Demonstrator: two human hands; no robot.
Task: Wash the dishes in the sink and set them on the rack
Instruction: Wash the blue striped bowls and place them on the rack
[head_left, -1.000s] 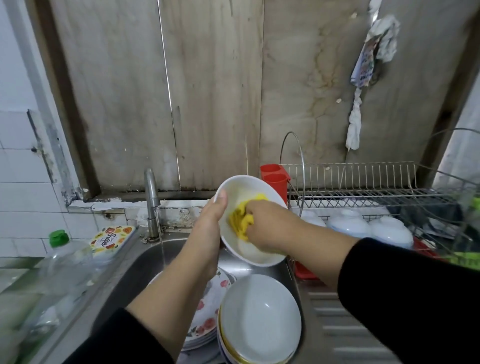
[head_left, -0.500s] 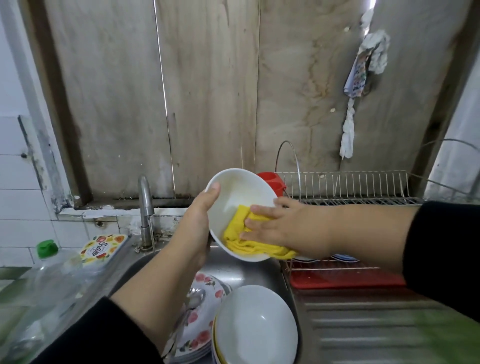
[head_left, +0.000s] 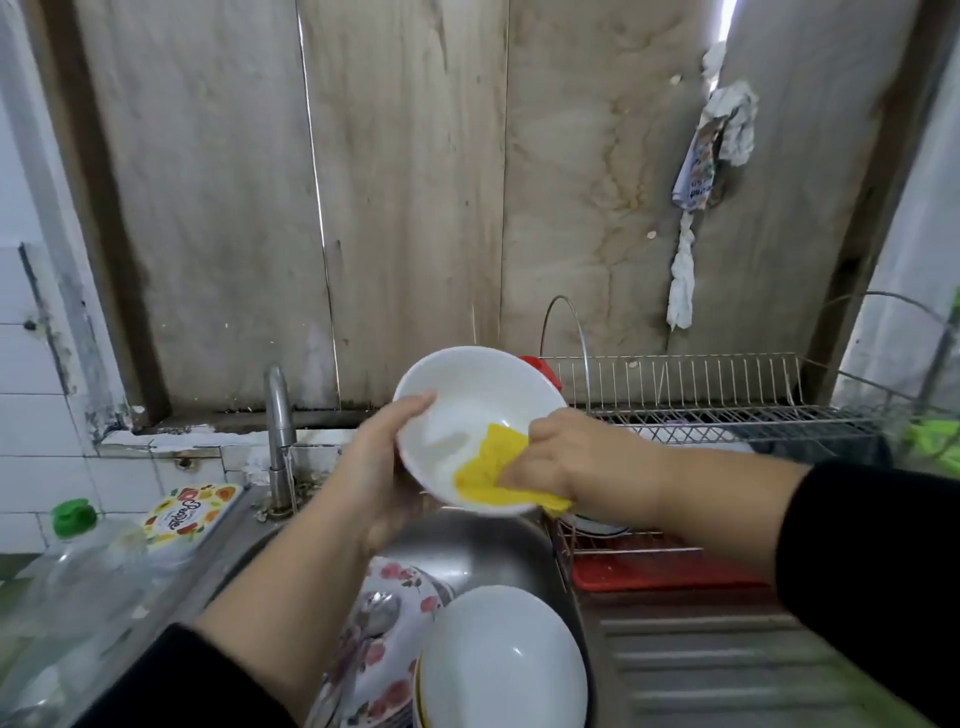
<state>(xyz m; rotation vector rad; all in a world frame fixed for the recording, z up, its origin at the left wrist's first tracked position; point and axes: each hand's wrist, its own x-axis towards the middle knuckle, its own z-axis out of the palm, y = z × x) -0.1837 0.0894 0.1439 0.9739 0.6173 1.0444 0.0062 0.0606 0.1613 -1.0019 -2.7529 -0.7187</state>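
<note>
My left hand (head_left: 382, 467) grips a white bowl (head_left: 467, 410) by its left rim, thumb over the edge, tilting it toward me above the steel sink (head_left: 483, 545). My right hand (head_left: 566, 457) holds a yellow cloth (head_left: 491, 467) against the bowl's lower right inside. Below in the sink lie a flower-patterned plate (head_left: 379, 654) with a spoon (head_left: 379, 613) on it and a stack of white bowls (head_left: 498, 660). The wire dish rack (head_left: 717, 410) stands to the right, with white dishes partly hidden on its lower level.
A tap (head_left: 279, 431) rises at the sink's back left. A clear bottle with a green cap (head_left: 75, 561) and a patterned box (head_left: 189, 514) sit on the left counter. A red tray (head_left: 654, 571) lies under the rack, a red cup (head_left: 545, 369) behind the bowl.
My right hand has slid the yellow cloth down and right inside the bowl. The bowl has turned slightly in my left hand. The camera view has tilted a little.
</note>
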